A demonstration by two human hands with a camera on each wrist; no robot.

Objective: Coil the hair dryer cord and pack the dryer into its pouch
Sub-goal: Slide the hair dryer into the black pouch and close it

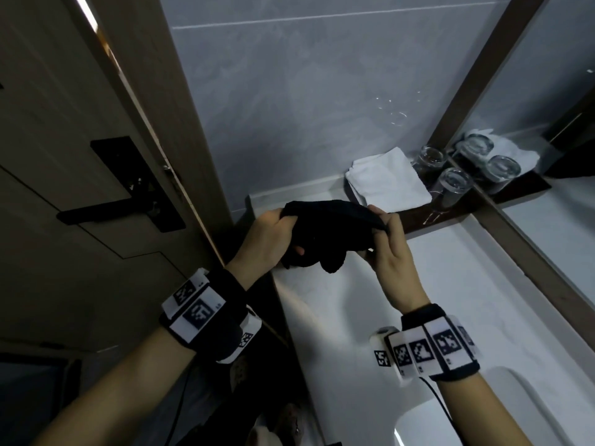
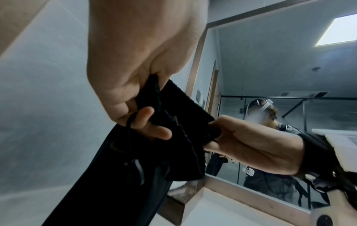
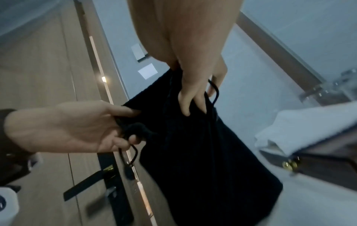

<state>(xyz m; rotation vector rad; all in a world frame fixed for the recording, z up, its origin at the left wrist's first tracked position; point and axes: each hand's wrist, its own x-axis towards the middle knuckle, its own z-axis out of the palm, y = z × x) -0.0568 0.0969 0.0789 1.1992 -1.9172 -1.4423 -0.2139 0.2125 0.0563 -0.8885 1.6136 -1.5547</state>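
A black cloth drawstring pouch [image 1: 325, 233] hangs in the air above the white counter [image 1: 402, 300], held by its top edge between both hands. My left hand [image 1: 273, 233] grips the left end of the mouth, fingers curled round the gathered cloth [image 2: 154, 97]. My right hand [image 1: 386, 239] pinches the right end of the mouth [image 3: 185, 91]. A thin black drawstring [image 3: 214, 91] loops by the right fingers, and another loop [image 3: 133, 154] hangs under the left hand. The pouch [image 3: 203, 160] bulges downward. The hair dryer and its cord are not visible.
A folded white towel [image 1: 388, 181] and upturned glasses [image 1: 450, 185] sit on a dark tray [image 1: 415, 217] at the back of the counter. A mirror [image 1: 553, 123] runs along the right. A wooden door with a black handle [image 1: 96, 214] stands at left. A sink basin [image 1: 428, 426] lies near right.
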